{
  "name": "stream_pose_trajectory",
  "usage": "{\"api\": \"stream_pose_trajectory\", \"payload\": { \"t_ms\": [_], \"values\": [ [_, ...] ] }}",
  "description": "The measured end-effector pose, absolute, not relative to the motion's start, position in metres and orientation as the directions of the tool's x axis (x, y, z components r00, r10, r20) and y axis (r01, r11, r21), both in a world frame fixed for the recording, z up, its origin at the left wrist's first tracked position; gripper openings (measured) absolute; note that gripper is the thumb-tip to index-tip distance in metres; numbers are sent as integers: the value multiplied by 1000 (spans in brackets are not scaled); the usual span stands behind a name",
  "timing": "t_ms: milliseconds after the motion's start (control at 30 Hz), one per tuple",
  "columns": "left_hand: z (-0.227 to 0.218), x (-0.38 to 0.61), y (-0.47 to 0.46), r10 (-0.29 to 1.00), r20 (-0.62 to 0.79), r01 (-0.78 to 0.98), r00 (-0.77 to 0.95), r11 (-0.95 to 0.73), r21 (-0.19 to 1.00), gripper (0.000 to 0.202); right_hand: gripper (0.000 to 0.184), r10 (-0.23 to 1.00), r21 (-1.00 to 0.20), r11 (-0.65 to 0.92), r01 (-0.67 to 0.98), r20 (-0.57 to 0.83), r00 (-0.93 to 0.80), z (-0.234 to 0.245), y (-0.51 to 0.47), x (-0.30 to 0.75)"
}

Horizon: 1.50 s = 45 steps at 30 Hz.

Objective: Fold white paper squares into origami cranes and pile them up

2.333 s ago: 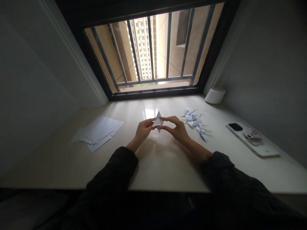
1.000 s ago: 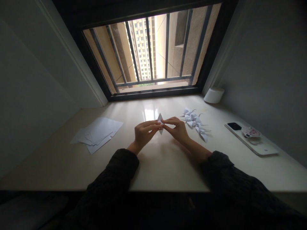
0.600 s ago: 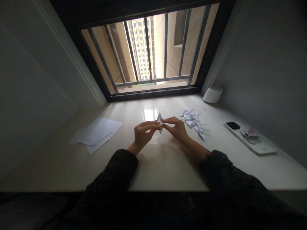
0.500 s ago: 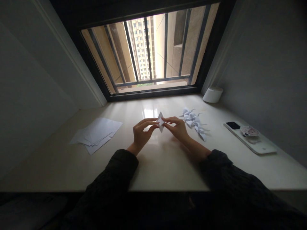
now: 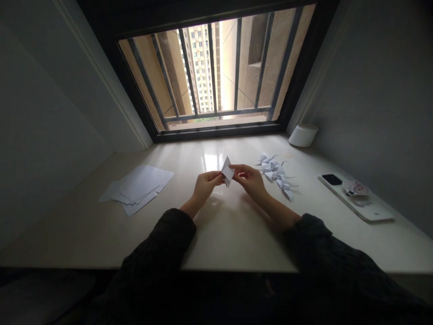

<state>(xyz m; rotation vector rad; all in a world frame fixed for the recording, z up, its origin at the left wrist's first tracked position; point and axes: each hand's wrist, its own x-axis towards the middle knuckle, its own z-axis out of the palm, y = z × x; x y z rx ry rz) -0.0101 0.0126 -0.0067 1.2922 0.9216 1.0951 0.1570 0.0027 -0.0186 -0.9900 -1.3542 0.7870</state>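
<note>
Both hands hold a small folded piece of white paper [image 5: 227, 170] a little above the pale table [image 5: 223, 234], near its middle. My left hand [image 5: 205, 186] pinches the paper's left side with closed fingers. My right hand [image 5: 249, 178] pinches its right side. The paper stands upright with a point at the top. Dark sleeves cover both forearms.
A loose stack of white sheets [image 5: 137, 188] lies at the left. Several folded paper cranes [image 5: 278, 173] lie just right of my right hand. A white phone [image 5: 355, 197] with a round sticker lies at the far right, a white round container [image 5: 303, 134] by the barred window [image 5: 216, 72].
The paper was pressed low between both hands with the left fingers stretched over it. Now it is lifted and turned more upright, showing a wider face, and the left fingers have curled in.
</note>
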Motion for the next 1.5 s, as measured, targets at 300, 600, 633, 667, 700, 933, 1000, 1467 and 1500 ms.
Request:
{"api": "stream_pose_trajectory", "payload": {
  "t_ms": [300, 600, 633, 667, 700, 933, 1000, 1467, 1500],
  "values": [
    [-10, -11, 15, 965, 30, -108, 259, -2, 994, 39, 32, 906, -906, 423, -28, 424, -19, -16, 0, 155],
    [-7, -12, 14, 961, 117, -85, 251, -99, 991, 37, 25, 890, -889, 453, 69, 445, -104, -16, 0, 158],
    [-7, -12, 14, 960, 126, -87, 250, -107, 990, 36, 24, 890, -890, 451, 65, 442, -113, -16, 0, 158],
    [-7, -12, 14, 959, 133, -87, 250, -115, 990, 35, 24, 890, -892, 448, 61, 439, -124, -17, 1, 158],
    [-7, -13, 14, 957, 138, -84, 254, -121, 989, 34, 24, 889, -893, 447, 57, 437, -136, -17, 1, 159],
    [-9, -14, 15, 949, 168, -46, 267, -161, 986, 32, 26, 883, -898, 437, 55, 417, -214, -20, 3, 159],
    [-10, -14, 16, 949, 171, -46, 265, -164, 985, 32, 27, 885, -902, 428, 59, 405, -230, -19, 3, 159],
    [-13, -15, 18, 958, 125, -72, 257, -110, 991, 34, 29, 976, -964, 169, -203, 193, -105, -20, 8, 162],
    [-14, -15, 19, 957, 120, -72, 263, -104, 992, 35, 29, 979, -965, 154, -211, 178, -97, -19, 8, 162]
  ]
}}
